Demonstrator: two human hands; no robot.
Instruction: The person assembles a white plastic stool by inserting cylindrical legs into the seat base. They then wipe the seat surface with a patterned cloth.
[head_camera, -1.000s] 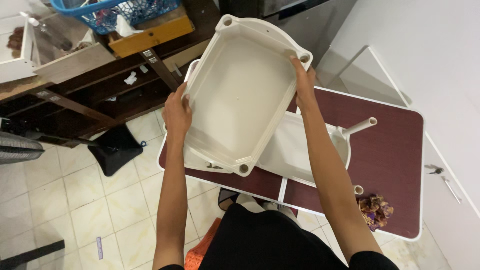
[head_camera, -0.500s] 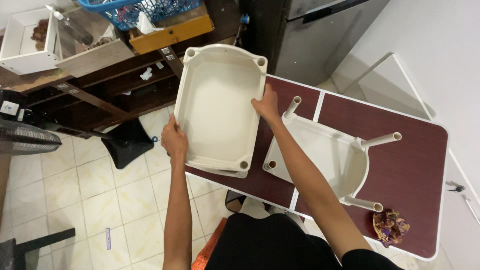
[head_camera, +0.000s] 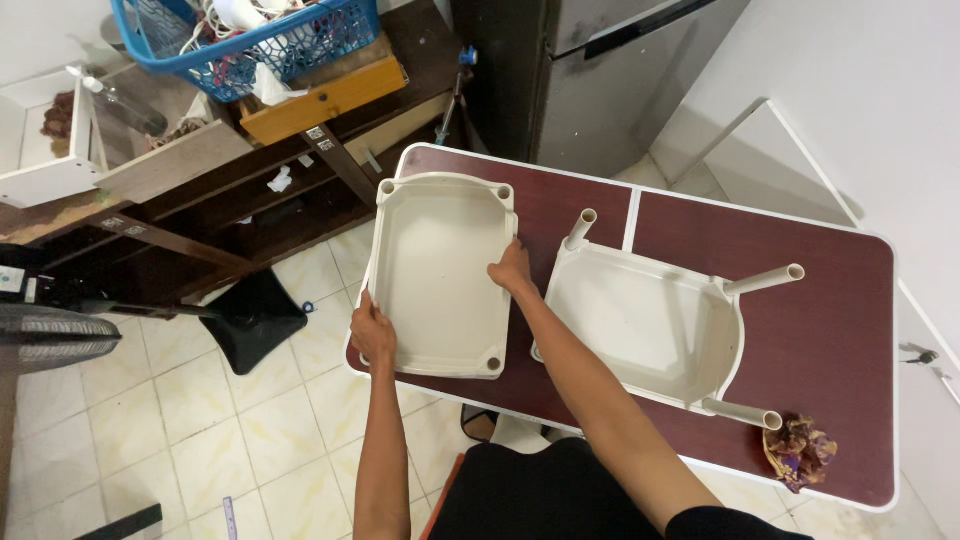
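The cream plastic tray (head_camera: 440, 275) lies flat on the left end of the tabletop (head_camera: 820, 300), open side up, with a round socket at each corner. It looks like moulded plastic: probably light for its bulk, stiff enough to hold its shape when lifted by two sides, and smooth, so a pinch on the flat wall could slip. The raised rim gives the surest purchase, taken on two opposite long sides as it is now.

The left hand (head_camera: 373, 335) is closed over the tray's outer long edge near the corner that overhangs the tabletop's edge, thumb on top of the rim. The right hand (head_camera: 512, 270) curls over the opposite long rim, fingers hooked inside the wall.

Just to the right of the right hand sits a second cream tray (head_camera: 645, 325), with pale tube legs (head_camera: 765, 279) standing out of its corner sockets. Further right, near the tabletop's front corner, lies a small bunch of dried brownish flowers (head_camera: 800, 450). Beyond the left hand, across the tiled floor (head_camera: 150, 420), stand a dark wooden shelf (head_camera: 200, 200) and a blue basket (head_camera: 250, 35).
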